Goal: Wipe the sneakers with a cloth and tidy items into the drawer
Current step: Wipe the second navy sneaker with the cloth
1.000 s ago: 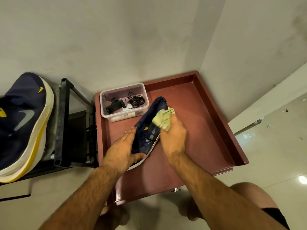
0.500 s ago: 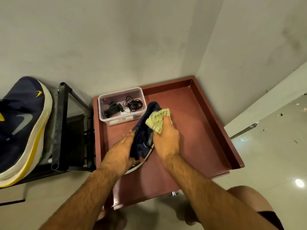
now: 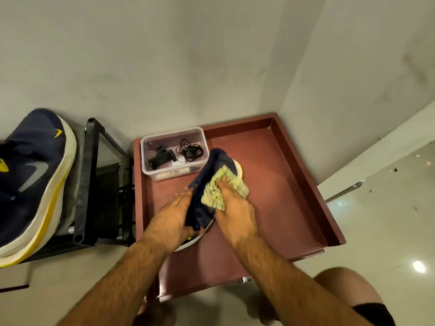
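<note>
Cloth (image 3: 224, 191) lower on navy sneaker (image 3: 207, 184)

Bare, hairy forearms with no sleeves — black shorts (image 3: 374, 314) edge one bare knee.

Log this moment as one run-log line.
step: wiping sneaker | left hand: grips sneaker | right hand: presses cloth on sneaker | place: over drawer | other sneaker: on rack

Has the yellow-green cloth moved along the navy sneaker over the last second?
Yes. The yellow-green cloth, pressed by the right hand, slid from the navy sneaker's toe, near the clear plastic box, back toward the heel.
</note>
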